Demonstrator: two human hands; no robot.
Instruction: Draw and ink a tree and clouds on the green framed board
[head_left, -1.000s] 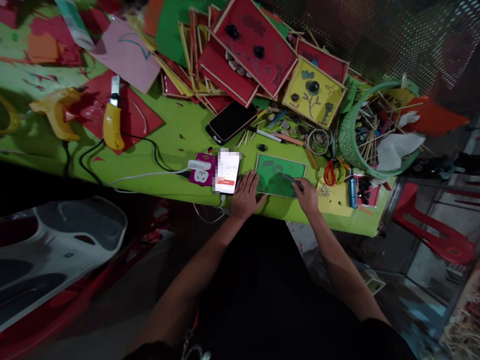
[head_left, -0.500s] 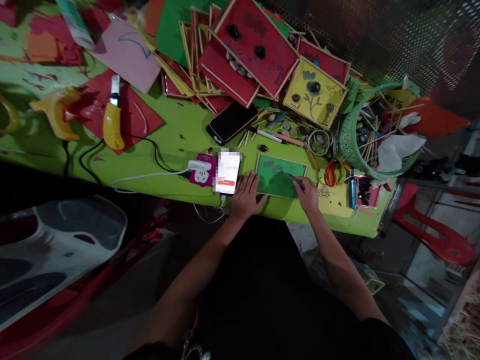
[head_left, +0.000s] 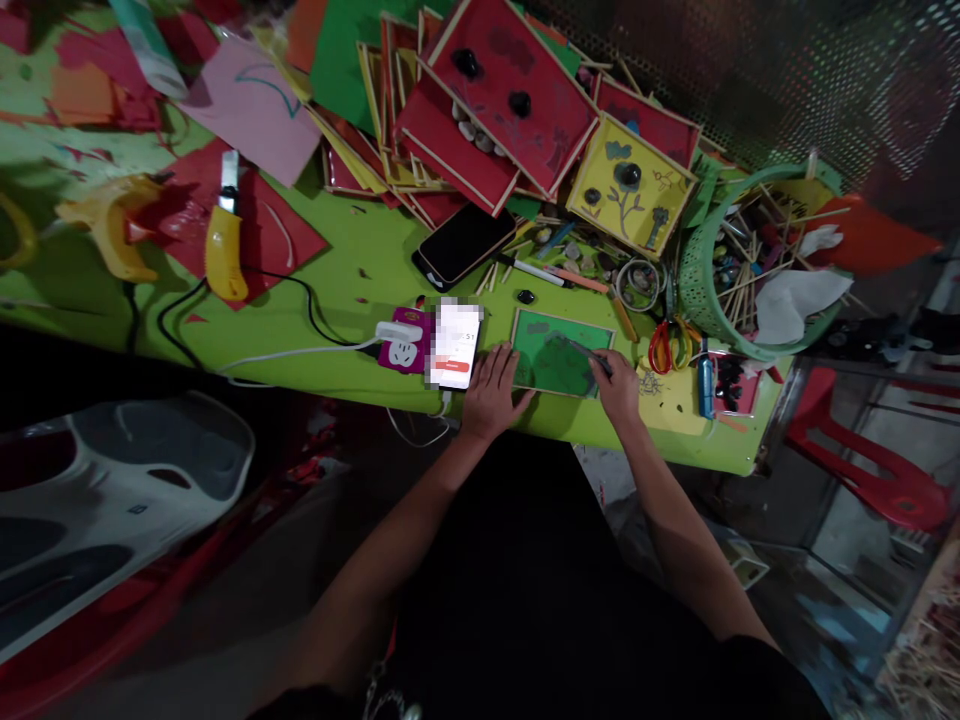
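A green card (head_left: 536, 350) with a thin wooden border lies near the table's front edge, with grey cloud shapes and darker marks on it. My right hand (head_left: 619, 388) is closed round a dark pen (head_left: 589, 350), whose tip points to the upper middle of the card. My left hand (head_left: 489, 390) lies flat with its fingers stretched out, at the card's left edge. Just left of those fingers is a phone with a lit screen (head_left: 456, 345), plugged into a white cable. Above the card sits a small black stone (head_left: 526, 296).
Stacked framed cards (head_left: 517, 100) fill the back. A green basket (head_left: 697, 275) of sticks, scissors (head_left: 660, 348) and a tape roll (head_left: 637, 284) stand right. Leftward lie a power socket (head_left: 403, 352), a dark phone (head_left: 465, 245), a yellow knife (head_left: 225, 255) and a glue gun (head_left: 120, 230).
My right hand has shifted very slightly, and the pen tip has moved a little to the left on the green card. My left hand stays in place.
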